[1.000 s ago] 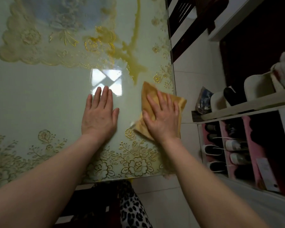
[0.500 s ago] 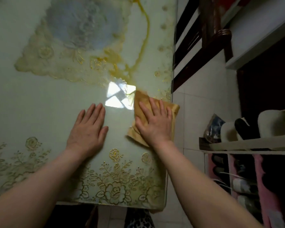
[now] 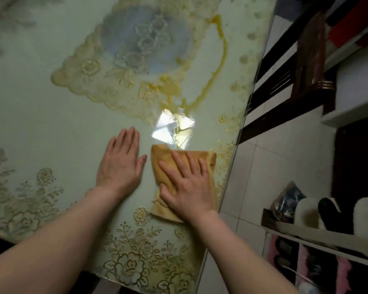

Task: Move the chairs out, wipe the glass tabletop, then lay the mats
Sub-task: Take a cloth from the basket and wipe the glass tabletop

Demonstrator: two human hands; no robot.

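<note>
The glass tabletop (image 3: 51, 128) fills the left and middle of the view, pale green with gold lace flowers under it. A folded tan cloth (image 3: 160, 162) lies near the table's right edge. My right hand (image 3: 187, 185) presses flat on the cloth, fingers spread. My left hand (image 3: 120, 164) rests flat on the bare glass just left of the cloth, palm down, holding nothing. A yellow-brown streak (image 3: 221, 60) curves across the glass beyond the cloth. A dark wooden chair (image 3: 306, 60) stands off the table's right side.
A white shoe rack (image 3: 319, 234) with slippers and shoes stands at the lower right. White floor tiles (image 3: 270, 166) run between the table and the rack. A bright reflection (image 3: 172, 128) sits on the glass just beyond the cloth.
The view has tilted and shifted, showing more of the far tabletop. Both hands stay flat on the glass; the right hand and cloth have turned slightly and sit closer to the left hand.
</note>
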